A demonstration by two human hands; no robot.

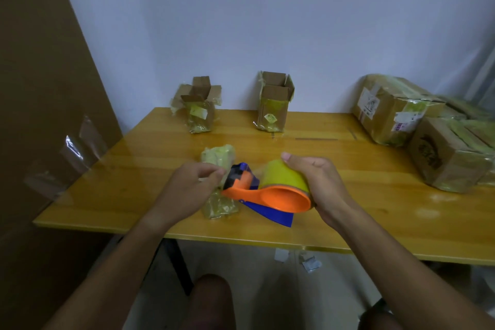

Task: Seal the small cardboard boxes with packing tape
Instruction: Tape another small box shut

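Note:
My right hand grips an orange and blue tape dispenser by its yellowish tape roll, just above the wooden table. My left hand pinches at the dispenser's cutter end, over a small tape-wrapped box lying on the table under the dispenser. Part of that box is hidden by my left hand. Two small cardboard boxes with open flaps stand at the table's far edge, one at the left and one in the middle.
Larger taped cardboard boxes are stacked at the table's right end. A big brown cardboard sheet leans at the left with clear tape strips stuck on it. Paper scraps lie on the floor under the table. My knees show below.

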